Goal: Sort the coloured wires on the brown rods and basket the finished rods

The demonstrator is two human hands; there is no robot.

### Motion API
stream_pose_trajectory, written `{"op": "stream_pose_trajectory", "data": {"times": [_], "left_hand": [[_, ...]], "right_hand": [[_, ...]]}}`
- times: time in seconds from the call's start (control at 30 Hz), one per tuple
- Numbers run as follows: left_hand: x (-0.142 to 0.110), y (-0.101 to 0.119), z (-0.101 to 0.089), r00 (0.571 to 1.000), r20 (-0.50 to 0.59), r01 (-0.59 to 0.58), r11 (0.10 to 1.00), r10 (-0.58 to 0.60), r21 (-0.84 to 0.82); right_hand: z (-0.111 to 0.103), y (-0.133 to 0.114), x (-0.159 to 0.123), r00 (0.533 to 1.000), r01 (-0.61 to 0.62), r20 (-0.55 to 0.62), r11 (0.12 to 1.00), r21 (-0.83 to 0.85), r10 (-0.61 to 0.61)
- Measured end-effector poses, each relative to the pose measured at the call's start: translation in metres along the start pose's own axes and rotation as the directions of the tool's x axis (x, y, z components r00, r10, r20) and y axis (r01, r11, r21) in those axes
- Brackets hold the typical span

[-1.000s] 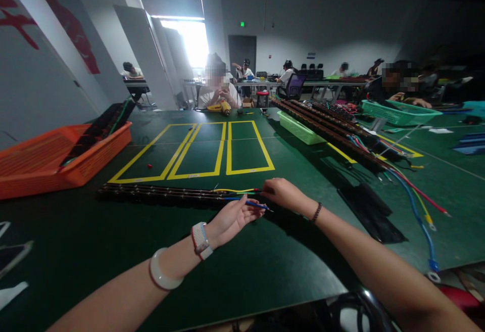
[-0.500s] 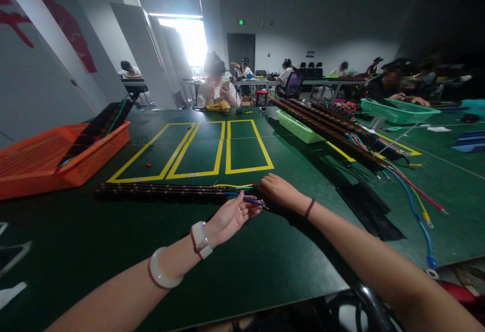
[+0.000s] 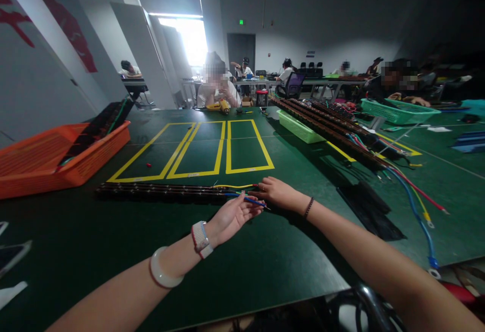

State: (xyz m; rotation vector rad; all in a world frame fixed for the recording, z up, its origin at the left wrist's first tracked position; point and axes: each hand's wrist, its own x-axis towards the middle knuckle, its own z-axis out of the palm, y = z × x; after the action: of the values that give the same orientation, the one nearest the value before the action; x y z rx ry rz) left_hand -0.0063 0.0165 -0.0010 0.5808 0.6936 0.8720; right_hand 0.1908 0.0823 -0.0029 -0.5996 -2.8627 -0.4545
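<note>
A long dark strip [image 3: 159,192] of small parts lies across the green table in front of me, with yellow, green and blue wires coming out of its right end. My left hand [image 3: 231,217] is palm up, fingers loosely curled, and the blue wire [image 3: 248,200] runs across its fingertips. My right hand [image 3: 276,193] rests palm down at the strip's right end, its fingers closed on the ends of the yellow and green wires [image 3: 237,187].
An orange basket [image 3: 49,160] stands at the left, with a dark strip leaning in it. Yellow tape rectangles [image 3: 212,150] mark the table's middle. More dark strips with coloured cables [image 3: 341,130], green baskets [image 3: 299,129] and a black mat [image 3: 369,210] lie to the right. Other people sit at far tables.
My right hand has slid a little to the left along the wires toward the strip's end. My left hand has hardly moved.
</note>
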Motion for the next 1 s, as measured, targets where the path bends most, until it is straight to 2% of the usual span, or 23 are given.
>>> {"op": "stream_pose_trajectory", "data": {"times": [0.27, 0.37, 0.5, 0.57, 0.63, 0.77, 0.87, 1.0], "left_hand": [[0.000, 0.000, -0.002, 0.999, 0.034, 0.000, 1.000, 0.000, -0.003], [-0.001, 0.000, -0.001, 0.999, 0.040, 0.007, 1.000, -0.007, -0.009], [-0.001, 0.001, 0.000, 1.000, 0.028, 0.002, 1.000, -0.001, -0.022], [-0.001, 0.000, 0.001, 1.000, 0.025, -0.002, 1.000, 0.003, -0.027], [-0.002, 0.000, 0.001, 1.000, 0.030, 0.000, 0.999, 0.002, -0.037], [-0.001, 0.000, 0.001, 0.999, 0.046, 0.016, 0.997, -0.013, -0.071], [0.000, -0.001, -0.001, 1.000, 0.030, -0.001, 0.996, 0.004, -0.084], [0.000, -0.002, -0.002, 0.998, 0.054, -0.030, 0.998, 0.033, -0.059]], "right_hand": [[0.004, 0.001, -0.003, 0.994, -0.100, -0.028, 0.993, 0.060, 0.102], [0.001, 0.003, -0.005, 0.982, -0.137, -0.107, 0.980, 0.143, 0.153], [-0.014, 0.004, -0.011, 0.938, -0.159, -0.255, 0.944, 0.290, 0.236], [-0.024, 0.001, -0.013, 0.935, -0.081, -0.314, 0.959, 0.273, 0.168], [-0.032, -0.004, -0.013, 0.941, 0.023, -0.336, 0.981, 0.192, 0.044], [-0.037, -0.018, -0.007, 0.949, 0.162, -0.278, 0.986, 0.028, -0.148], [-0.034, -0.023, -0.001, 0.961, 0.151, -0.231, 0.988, -0.033, -0.154], [-0.030, -0.021, 0.000, 0.973, 0.037, -0.230, 0.999, 0.032, -0.028]]}}
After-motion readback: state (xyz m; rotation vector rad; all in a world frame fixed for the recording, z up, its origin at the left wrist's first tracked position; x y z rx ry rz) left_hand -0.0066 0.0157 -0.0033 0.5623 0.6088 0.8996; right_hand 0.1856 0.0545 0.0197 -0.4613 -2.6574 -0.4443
